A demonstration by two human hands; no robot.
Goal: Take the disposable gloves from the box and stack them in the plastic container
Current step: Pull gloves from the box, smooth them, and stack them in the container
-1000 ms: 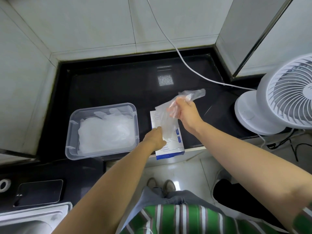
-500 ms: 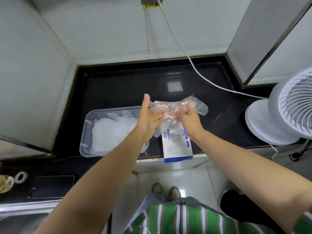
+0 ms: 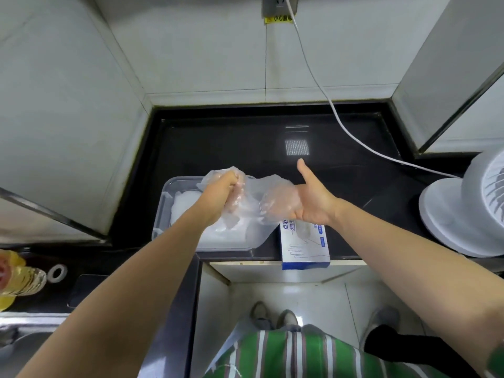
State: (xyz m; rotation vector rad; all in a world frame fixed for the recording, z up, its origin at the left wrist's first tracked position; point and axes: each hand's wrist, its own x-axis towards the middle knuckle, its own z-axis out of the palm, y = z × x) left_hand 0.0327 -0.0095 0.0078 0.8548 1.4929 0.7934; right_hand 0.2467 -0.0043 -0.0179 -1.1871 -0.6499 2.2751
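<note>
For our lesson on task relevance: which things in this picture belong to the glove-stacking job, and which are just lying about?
Belongs to the job: glove, left hand gripping it, right hand, plastic container, stacked gloves inside, glove box.

Just lying about: fan, white cable, tape roll, bottle.

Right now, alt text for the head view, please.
A person's left hand grips a clear disposable glove above a plastic container of stacked gloves, the film reaching the right hand, thumb out, fingers veiled. A glove box sits beside the container on the black counter.
</note>
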